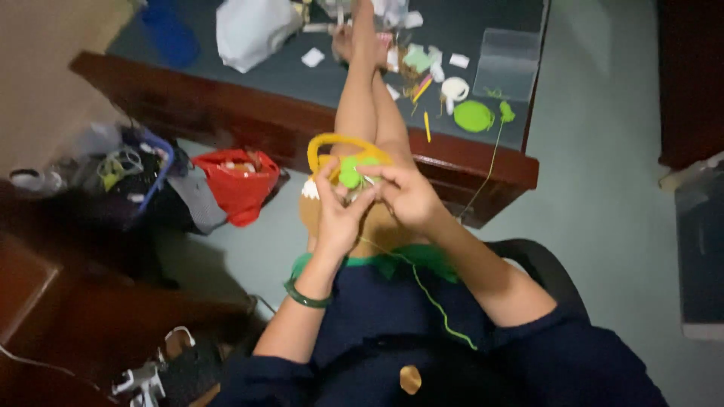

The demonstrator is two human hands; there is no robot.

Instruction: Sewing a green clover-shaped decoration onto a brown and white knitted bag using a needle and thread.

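Seen from your head camera: your left hand (337, 215) and right hand (407, 194) are pressed close together above your lap, both pinching a small green crocheted piece (350, 172) beside a yellow loop (339, 142). Green yarn (437, 305) trails down. You seem mid-stitch; next calls for steady fingertip control.

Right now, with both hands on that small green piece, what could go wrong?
1. The green yarn trails loose across the lap under the right hand; it may snag on the forearm and pull.
2. The left hand and right hand crowd the green piece, hiding most of it, so a slip is easy.
3. The yellow loop hangs close and could catch fingers.
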